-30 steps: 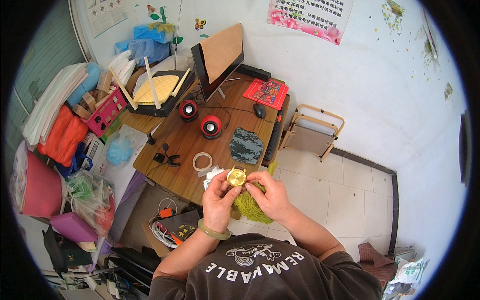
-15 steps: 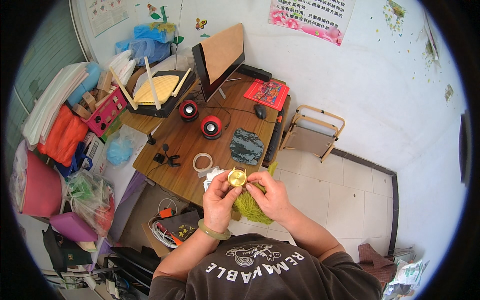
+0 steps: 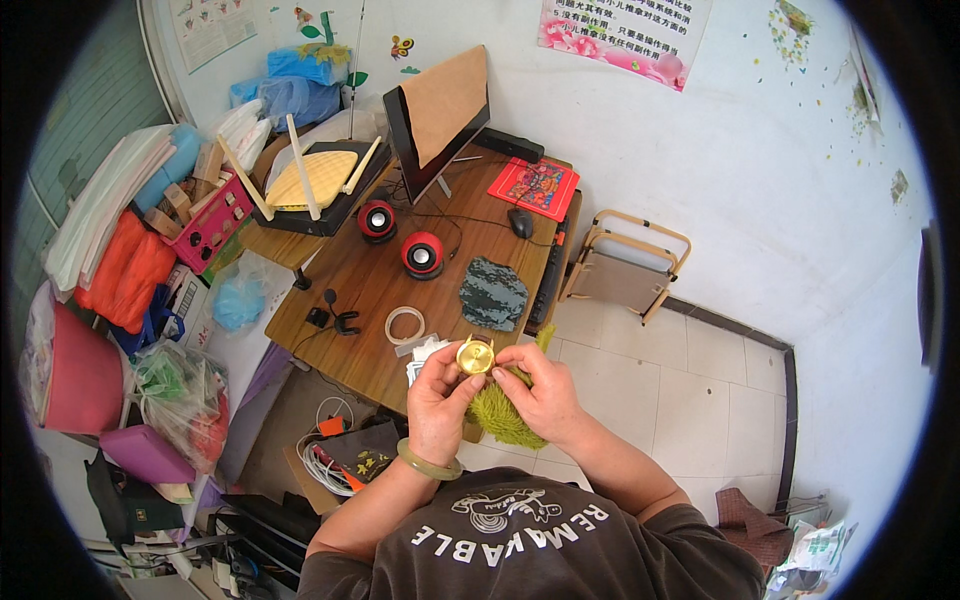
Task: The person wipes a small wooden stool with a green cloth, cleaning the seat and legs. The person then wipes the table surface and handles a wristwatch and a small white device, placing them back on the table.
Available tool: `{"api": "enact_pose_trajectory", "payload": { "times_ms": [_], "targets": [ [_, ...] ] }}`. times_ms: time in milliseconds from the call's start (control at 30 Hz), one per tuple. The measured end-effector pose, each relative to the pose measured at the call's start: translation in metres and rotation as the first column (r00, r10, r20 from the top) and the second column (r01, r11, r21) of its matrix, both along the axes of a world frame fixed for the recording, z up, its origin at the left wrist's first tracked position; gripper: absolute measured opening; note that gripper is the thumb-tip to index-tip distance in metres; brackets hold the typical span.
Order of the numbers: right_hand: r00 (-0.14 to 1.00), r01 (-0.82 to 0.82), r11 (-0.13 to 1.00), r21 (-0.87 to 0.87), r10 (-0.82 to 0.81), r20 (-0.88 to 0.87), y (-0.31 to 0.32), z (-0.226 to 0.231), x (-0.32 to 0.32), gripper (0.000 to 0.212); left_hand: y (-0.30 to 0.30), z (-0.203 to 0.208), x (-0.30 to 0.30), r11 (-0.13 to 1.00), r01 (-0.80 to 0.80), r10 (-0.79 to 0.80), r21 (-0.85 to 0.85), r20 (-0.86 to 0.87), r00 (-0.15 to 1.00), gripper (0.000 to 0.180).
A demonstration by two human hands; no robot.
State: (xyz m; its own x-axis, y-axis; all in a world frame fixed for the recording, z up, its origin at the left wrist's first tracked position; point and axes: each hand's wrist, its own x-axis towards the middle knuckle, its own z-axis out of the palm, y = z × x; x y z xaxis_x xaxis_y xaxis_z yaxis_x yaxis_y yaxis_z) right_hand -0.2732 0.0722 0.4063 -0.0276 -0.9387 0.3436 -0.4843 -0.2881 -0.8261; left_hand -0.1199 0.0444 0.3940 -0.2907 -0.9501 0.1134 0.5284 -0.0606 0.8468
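Between my two hands is a gold-coloured wristwatch [image 3: 475, 356], its round face turned up and a piece of brown strap at its far side. My left hand [image 3: 437, 396], with a pale green bangle [image 3: 429, 463] at the wrist, pinches the watch's left edge. At the right edge of the case, the thumb and forefinger of my right hand [image 3: 540, 393] are closed on it. Under my right hand hangs a fuzzy green cloth [image 3: 503, 420]. White paper [image 3: 424, 357] lies on the desk beside my left fingers.
On the wooden desk [image 3: 385, 345] are a tape roll [image 3: 405, 325], a camouflage cloth [image 3: 494, 293], two red speakers [image 3: 422, 254], a mouse [image 3: 520, 222] and a monitor [image 3: 440, 110]. A folding stool [image 3: 625, 270] stands to the right. Bags and a pink basket [image 3: 213, 222] crowd the left.
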Motion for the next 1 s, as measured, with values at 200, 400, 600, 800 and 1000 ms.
{"api": "enact_pose_trajectory", "payload": {
  "times_ms": [200,400,600,800,1000],
  "targets": [
    [0.996,-0.01,0.999,0.035,0.007,0.084,-0.004,-0.005,-0.001,0.017,-0.005,-0.003,0.0,0.999,-0.002,0.002,0.043,-0.002,1.0,0.039],
    [0.969,0.056,0.991,0.123,-0.083,0.231,-0.008,-0.023,-0.018,0.012,-0.024,-0.016,0.025,0.993,-0.083,0.068,0.085,0.165,0.984,0.036],
    [0.91,0.138,0.977,0.162,-0.19,0.37,-0.02,-0.053,-0.041,0.007,-0.05,-0.043,0.054,0.973,-0.214,0.187,0.084,0.255,0.949,0.032],
    [0.883,0.161,0.94,0.302,-0.274,0.381,-0.031,-0.091,-0.043,0.008,-0.075,-0.102,0.072,0.961,-0.265,0.229,0.083,0.304,0.925,0.033],
    [0.847,0.16,0.896,0.415,-0.34,0.408,-0.036,-0.108,-0.03,0.011,-0.09,-0.155,0.09,0.951,-0.297,0.225,0.089,0.459,0.859,0.032]
  ]
}}
